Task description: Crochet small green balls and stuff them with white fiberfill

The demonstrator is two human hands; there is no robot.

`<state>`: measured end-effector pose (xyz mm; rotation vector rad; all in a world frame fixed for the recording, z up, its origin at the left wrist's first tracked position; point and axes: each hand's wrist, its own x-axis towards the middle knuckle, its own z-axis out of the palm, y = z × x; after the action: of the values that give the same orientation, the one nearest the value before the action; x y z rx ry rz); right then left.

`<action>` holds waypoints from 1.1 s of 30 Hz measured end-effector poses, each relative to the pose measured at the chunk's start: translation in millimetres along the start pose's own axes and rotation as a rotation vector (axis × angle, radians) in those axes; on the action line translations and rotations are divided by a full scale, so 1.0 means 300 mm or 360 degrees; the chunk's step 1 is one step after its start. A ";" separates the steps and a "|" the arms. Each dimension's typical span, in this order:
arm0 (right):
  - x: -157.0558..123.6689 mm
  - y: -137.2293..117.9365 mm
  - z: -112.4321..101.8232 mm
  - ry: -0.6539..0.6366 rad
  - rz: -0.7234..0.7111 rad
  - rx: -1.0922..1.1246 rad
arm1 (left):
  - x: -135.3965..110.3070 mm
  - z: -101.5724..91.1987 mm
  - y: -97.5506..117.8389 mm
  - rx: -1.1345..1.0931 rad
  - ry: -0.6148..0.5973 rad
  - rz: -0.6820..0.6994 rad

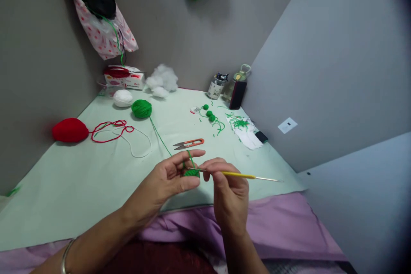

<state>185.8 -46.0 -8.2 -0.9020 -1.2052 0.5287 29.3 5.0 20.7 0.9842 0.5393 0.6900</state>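
Note:
My left hand pinches a small green crochet piece, with green yarn looped over its raised index finger. My right hand grips a yellow-handled crochet hook whose tip is pushed into the green piece; the metal end points right. The yarn strand runs back across the pale green table to a green yarn ball.
Orange thread snips lie just beyond my hands. A red yarn ball with loose red strands and a white yarn ball sit at left. White stuffing, small green crocheted balls, yarn scraps, jars and a phone stand at back right.

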 end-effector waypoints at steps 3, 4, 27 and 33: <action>0.005 0.011 -0.007 0.0026 0.0038 0.0126 | -0.003 -0.013 0.011 -0.0045 -0.0015 -0.0092; 0.007 0.012 -0.006 0.0027 0.0042 0.0163 | -0.002 -0.017 0.012 -0.0054 -0.0024 -0.0103; 0.013 -0.027 -0.024 -0.0125 0.0291 0.0587 | -0.004 -0.044 0.008 0.0433 -0.0039 0.0184; -0.002 -0.037 -0.036 -0.0147 0.0050 0.0195 | -0.009 -0.040 0.003 0.0543 0.0056 0.0270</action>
<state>194.6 -55.8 -0.4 -0.8004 -1.2295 0.6682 19.0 10.2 16.4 1.3505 0.6215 0.7826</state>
